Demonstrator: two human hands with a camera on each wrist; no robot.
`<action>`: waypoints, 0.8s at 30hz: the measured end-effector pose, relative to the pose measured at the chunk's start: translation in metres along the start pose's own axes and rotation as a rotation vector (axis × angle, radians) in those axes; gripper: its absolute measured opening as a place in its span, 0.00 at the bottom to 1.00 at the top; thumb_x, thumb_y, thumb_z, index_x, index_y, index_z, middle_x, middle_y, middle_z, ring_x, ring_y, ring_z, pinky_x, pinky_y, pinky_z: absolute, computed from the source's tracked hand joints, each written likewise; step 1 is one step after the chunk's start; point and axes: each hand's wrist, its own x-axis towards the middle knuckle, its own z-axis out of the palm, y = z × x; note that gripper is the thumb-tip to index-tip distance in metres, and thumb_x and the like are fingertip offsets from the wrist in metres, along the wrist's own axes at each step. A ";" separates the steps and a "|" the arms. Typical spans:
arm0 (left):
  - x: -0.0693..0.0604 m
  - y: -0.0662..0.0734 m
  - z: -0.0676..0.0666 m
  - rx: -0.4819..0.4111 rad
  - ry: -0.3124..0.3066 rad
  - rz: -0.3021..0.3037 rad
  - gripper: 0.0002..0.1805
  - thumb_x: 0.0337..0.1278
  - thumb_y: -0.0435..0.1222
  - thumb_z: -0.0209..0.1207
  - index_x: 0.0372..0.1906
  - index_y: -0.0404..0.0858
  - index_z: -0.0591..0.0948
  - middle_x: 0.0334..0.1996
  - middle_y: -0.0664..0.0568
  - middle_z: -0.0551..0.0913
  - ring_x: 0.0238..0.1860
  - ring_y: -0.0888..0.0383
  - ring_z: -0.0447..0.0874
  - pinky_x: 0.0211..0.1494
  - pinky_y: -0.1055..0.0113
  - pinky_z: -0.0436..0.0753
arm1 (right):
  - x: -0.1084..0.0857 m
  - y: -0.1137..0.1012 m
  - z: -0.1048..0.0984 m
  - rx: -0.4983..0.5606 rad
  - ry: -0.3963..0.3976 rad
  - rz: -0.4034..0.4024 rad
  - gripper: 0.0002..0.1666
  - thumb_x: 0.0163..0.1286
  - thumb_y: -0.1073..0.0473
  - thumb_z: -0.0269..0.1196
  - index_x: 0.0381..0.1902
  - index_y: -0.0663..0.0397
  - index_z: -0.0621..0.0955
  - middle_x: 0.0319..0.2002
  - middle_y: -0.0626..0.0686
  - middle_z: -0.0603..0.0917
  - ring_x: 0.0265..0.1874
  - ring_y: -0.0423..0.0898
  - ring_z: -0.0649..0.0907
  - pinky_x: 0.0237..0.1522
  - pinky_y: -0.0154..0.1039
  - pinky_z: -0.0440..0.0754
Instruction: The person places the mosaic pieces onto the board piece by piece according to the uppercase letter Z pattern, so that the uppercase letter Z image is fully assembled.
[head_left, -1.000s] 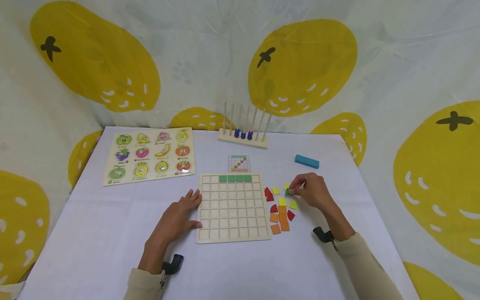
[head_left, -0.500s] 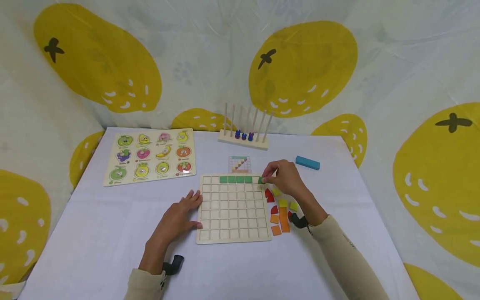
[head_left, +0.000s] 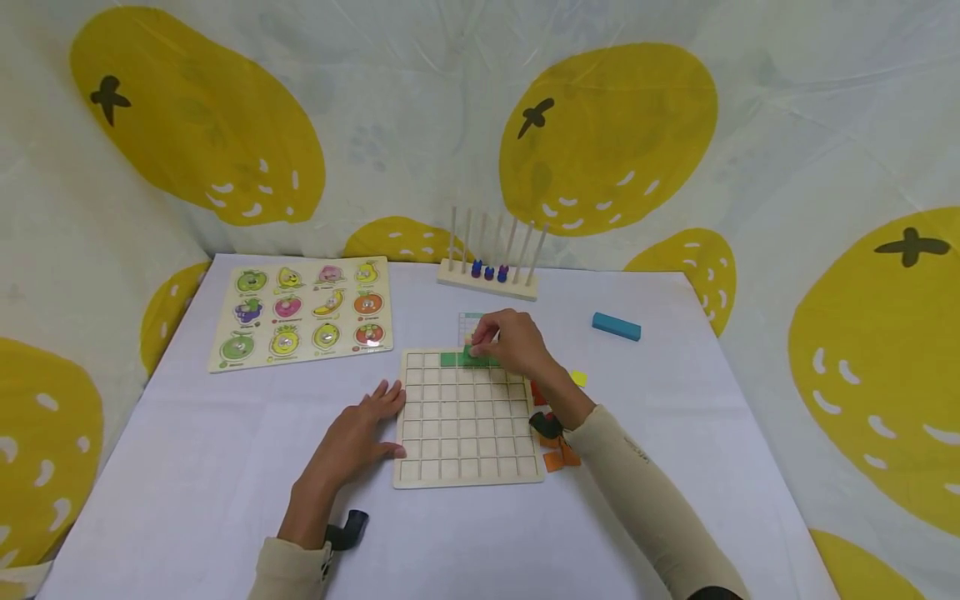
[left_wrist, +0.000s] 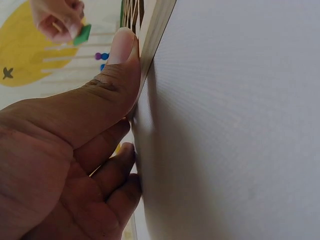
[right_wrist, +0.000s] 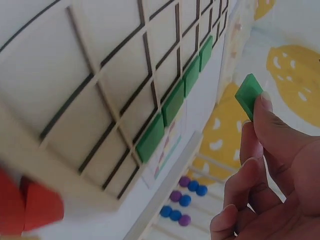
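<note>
My right hand (head_left: 513, 340) pinches a green square tile (right_wrist: 248, 95) between thumb and forefinger, held above the top row of a wooden grid board (head_left: 468, 425). Several green tiles (right_wrist: 150, 137) sit side by side in that row; in the head view the right hand partly covers them. My left hand (head_left: 360, 429) rests at the board's left edge, fingers spread. In the left wrist view its thumb (left_wrist: 121, 47) touches the board's side. Behind the board lies a small pattern card (head_left: 467, 325), partly hidden by the right hand.
Right of the board lie loose orange tiles (head_left: 553, 461), red pieces (head_left: 538, 393) and a yellow tile (head_left: 578, 378), partly covered by the right arm. A fruit puzzle board (head_left: 303, 329), a peg stand with beads (head_left: 487, 283) and a blue block (head_left: 617, 326) stand farther back.
My right hand has lifted a green tile from the loose pieces and carried it left over the board's top row. The left hand has stayed in place.
</note>
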 end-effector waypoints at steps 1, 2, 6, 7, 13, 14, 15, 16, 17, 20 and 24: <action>0.000 0.000 0.000 0.000 -0.002 -0.001 0.57 0.35 0.39 0.85 0.78 0.39 0.71 0.81 0.47 0.66 0.83 0.41 0.62 0.80 0.36 0.69 | 0.003 -0.002 0.003 0.000 -0.006 -0.006 0.09 0.63 0.54 0.80 0.30 0.44 0.87 0.28 0.44 0.86 0.30 0.44 0.82 0.35 0.40 0.78; 0.000 0.000 0.000 0.000 -0.004 -0.003 0.57 0.36 0.40 0.85 0.78 0.39 0.71 0.81 0.47 0.66 0.83 0.41 0.62 0.80 0.36 0.69 | 0.006 -0.004 0.007 0.002 -0.011 -0.011 0.09 0.63 0.54 0.80 0.30 0.44 0.87 0.28 0.45 0.87 0.30 0.43 0.82 0.35 0.39 0.78; 0.000 -0.001 0.000 -0.013 -0.006 -0.007 0.57 0.37 0.40 0.84 0.78 0.40 0.70 0.81 0.48 0.66 0.83 0.41 0.61 0.80 0.37 0.68 | 0.017 -0.014 0.022 -0.016 -0.031 -0.028 0.10 0.62 0.53 0.80 0.30 0.44 0.87 0.28 0.44 0.87 0.30 0.42 0.83 0.34 0.38 0.79; 0.000 -0.001 -0.001 -0.017 -0.004 -0.004 0.56 0.37 0.40 0.84 0.78 0.39 0.71 0.81 0.48 0.66 0.83 0.41 0.61 0.80 0.37 0.68 | 0.020 -0.016 0.025 -0.026 -0.038 -0.031 0.10 0.62 0.53 0.80 0.30 0.44 0.87 0.28 0.44 0.87 0.30 0.42 0.83 0.34 0.38 0.79; 0.002 -0.001 0.000 -0.029 -0.002 0.012 0.56 0.38 0.39 0.84 0.78 0.40 0.71 0.81 0.48 0.66 0.82 0.40 0.63 0.79 0.35 0.69 | 0.033 -0.025 0.046 -0.094 -0.054 -0.009 0.11 0.63 0.53 0.80 0.28 0.43 0.86 0.26 0.44 0.86 0.27 0.41 0.82 0.30 0.37 0.78; 0.002 -0.001 0.000 -0.029 -0.003 0.011 0.56 0.38 0.39 0.84 0.78 0.40 0.71 0.81 0.48 0.66 0.82 0.40 0.63 0.79 0.35 0.69 | 0.034 -0.025 0.050 -0.106 -0.055 -0.002 0.11 0.63 0.53 0.80 0.27 0.43 0.86 0.26 0.44 0.85 0.27 0.41 0.82 0.30 0.37 0.77; 0.002 -0.001 0.000 -0.027 -0.005 0.011 0.56 0.38 0.39 0.84 0.78 0.40 0.71 0.81 0.48 0.66 0.82 0.40 0.63 0.79 0.35 0.69 | 0.036 -0.024 0.053 -0.118 -0.056 0.003 0.11 0.63 0.53 0.80 0.27 0.43 0.86 0.25 0.44 0.85 0.27 0.41 0.81 0.30 0.37 0.77; 0.002 -0.001 0.000 -0.027 -0.006 0.010 0.56 0.38 0.39 0.84 0.78 0.40 0.71 0.81 0.48 0.66 0.82 0.40 0.63 0.79 0.35 0.69 | 0.037 -0.024 0.056 -0.130 -0.059 0.008 0.12 0.64 0.53 0.79 0.27 0.43 0.85 0.25 0.44 0.84 0.27 0.41 0.81 0.30 0.36 0.76; 0.002 -0.001 0.001 -0.027 -0.007 0.007 0.56 0.38 0.39 0.84 0.78 0.40 0.71 0.81 0.48 0.66 0.82 0.40 0.63 0.79 0.35 0.69 | 0.038 -0.024 0.059 -0.140 -0.062 0.007 0.12 0.64 0.53 0.79 0.27 0.43 0.85 0.25 0.44 0.84 0.27 0.42 0.81 0.30 0.36 0.76; 0.002 -0.001 0.000 -0.030 -0.007 -0.001 0.56 0.38 0.39 0.84 0.78 0.40 0.71 0.81 0.48 0.65 0.82 0.39 0.64 0.79 0.35 0.68 | 0.039 -0.026 0.064 -0.186 -0.072 -0.003 0.12 0.65 0.52 0.78 0.28 0.43 0.85 0.25 0.44 0.83 0.27 0.42 0.81 0.30 0.36 0.76; 0.000 -0.002 -0.001 -0.029 -0.009 -0.007 0.56 0.38 0.40 0.84 0.78 0.41 0.71 0.81 0.48 0.65 0.81 0.37 0.64 0.79 0.35 0.69 | 0.037 -0.030 0.066 -0.229 -0.094 -0.012 0.10 0.68 0.52 0.76 0.29 0.42 0.85 0.26 0.45 0.83 0.27 0.43 0.80 0.30 0.37 0.76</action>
